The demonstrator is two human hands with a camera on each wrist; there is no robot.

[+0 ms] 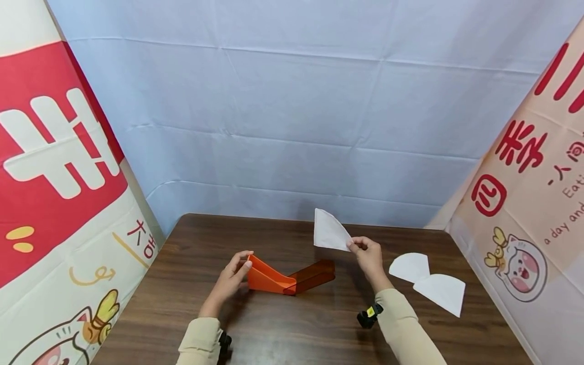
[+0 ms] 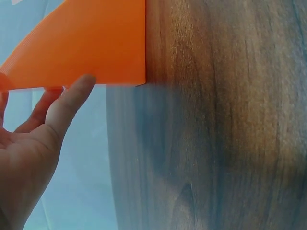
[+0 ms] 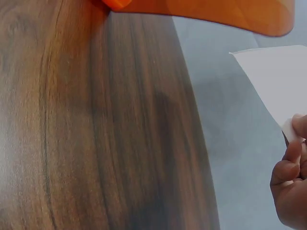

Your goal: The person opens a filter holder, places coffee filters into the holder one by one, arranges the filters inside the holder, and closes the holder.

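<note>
Head view forward-down — wrist views close — orange holder shared.

Holder is solid orange; its panel is transl. amber-brn. Held paper & both loose papers are plain wht. Counter is dk brn w/ streaked wood grain. Sleeves are beige. Rear cloth is pale blue. L cloth is red/wht w/ yel. marks; R cloth is pinkish beige w/ red characters.

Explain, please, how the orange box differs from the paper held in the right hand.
The box is orange; the paper is white. The box is hollow, with raised walls; the paper is a thin piece. The box stands on the table; the paper is raised above it. Both have a curved edge.
</note>
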